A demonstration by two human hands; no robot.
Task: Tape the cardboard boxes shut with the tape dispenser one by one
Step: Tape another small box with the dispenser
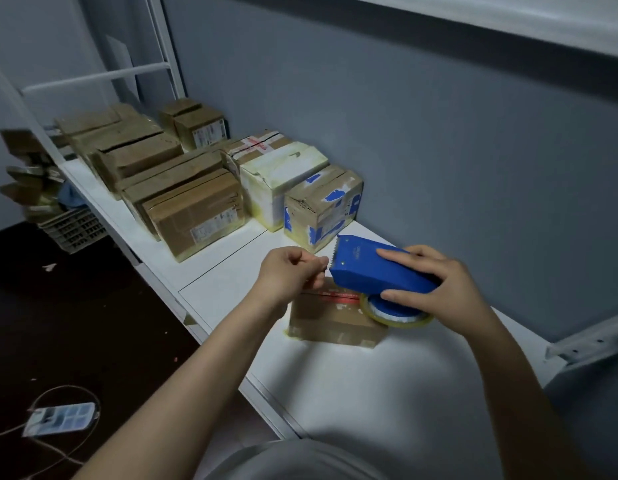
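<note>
Just above the small cardboard box (pixel 332 320), the left hand's (pixel 287 271) fingertips (pixel 322 262) were pinched together at the toothed edge of the tape dispenser (pixel 366 265), seemingly on the tape end (pixel 327 260). The right hand (pixel 435 289) curled round the dispenser's body, whose long axis ran left to right. The box lay beneath and between both hands on the white table (pixel 370 393).
</note>
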